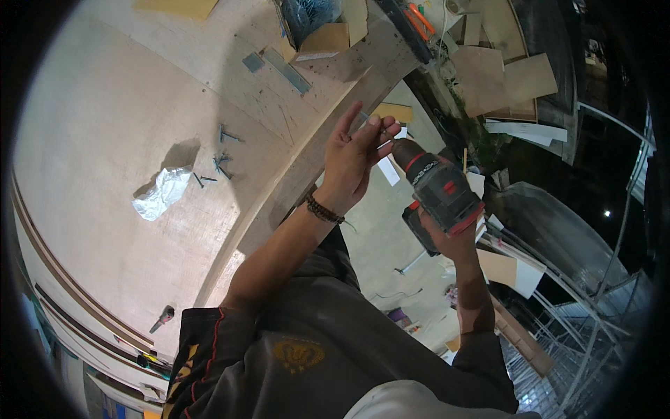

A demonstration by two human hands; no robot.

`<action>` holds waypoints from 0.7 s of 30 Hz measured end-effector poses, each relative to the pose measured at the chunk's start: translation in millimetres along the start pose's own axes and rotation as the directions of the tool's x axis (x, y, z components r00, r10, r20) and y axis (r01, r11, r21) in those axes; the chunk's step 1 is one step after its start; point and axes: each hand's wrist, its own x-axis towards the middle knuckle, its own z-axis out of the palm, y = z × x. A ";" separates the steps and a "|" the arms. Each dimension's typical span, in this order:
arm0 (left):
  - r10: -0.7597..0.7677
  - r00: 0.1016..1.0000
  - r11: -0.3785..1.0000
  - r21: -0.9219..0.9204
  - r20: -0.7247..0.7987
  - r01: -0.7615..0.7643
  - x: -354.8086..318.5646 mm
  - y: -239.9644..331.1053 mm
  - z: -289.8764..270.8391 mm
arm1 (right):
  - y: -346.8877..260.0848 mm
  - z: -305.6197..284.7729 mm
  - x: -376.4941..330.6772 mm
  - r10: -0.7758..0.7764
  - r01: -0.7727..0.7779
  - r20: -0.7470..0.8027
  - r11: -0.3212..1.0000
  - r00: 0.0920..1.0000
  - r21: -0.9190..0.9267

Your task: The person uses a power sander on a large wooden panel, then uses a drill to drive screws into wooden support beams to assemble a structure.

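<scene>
My left hand point(349, 153) is raised beside the workbench's edge, with thumb and fingers pinched on a thin metal screw point(365, 115). My right hand point(457, 241) grips the handle of a black and red cordless drill point(447, 190). The drill's chuck points up and left, right at my left fingertips; its bit is partly hidden by those fingers. Several loose screws point(222, 167) lie on the wooden panel point(118, 105) to the left, near a crumpled white plastic bag point(164, 194).
A wooden batten point(279, 178) runs along the panel's edge beside my left forearm. An open cardboard box point(324, 42) and flat metal strips point(286, 70) lie at the far side. Cardboard pieces point(502, 77) are piled at far right. A screwdriver-like tool point(162, 318) rests at near left.
</scene>
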 end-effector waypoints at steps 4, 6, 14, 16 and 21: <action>-0.090 0.995 0.987 -0.133 0.040 0.094 21.0 -7.0 0.3 | -5.1 -19.1 20.6 0.040 -0.037 0.029 0.995 0.999 -0.093; -0.078 0.990 0.975 -0.198 0.114 0.099 28.1 -11.2 -1.0 | -8.1 -23.7 32.6 0.056 -0.054 0.022 0.994 0.998 -0.096; -0.136 0.976 0.917 -0.351 0.170 0.189 73.0 -26.8 4.2 | -33.3 -41.5 98.4 -0.023 0.020 -0.048 0.998 0.999 -0.058; -0.115 0.975 0.909 -0.375 0.190 0.180 81.5 -27.0 1.3 | -25.7 -54.4 109.1 0.037 -0.035 0.014 0.988 0.999 -0.152; -0.095 0.972 0.878 -0.442 0.216 0.184 87.8 -27.8 -1.7 | -27.9 -67.1 123.1 0.073 -0.047 0.092 0.963 0.993 -0.266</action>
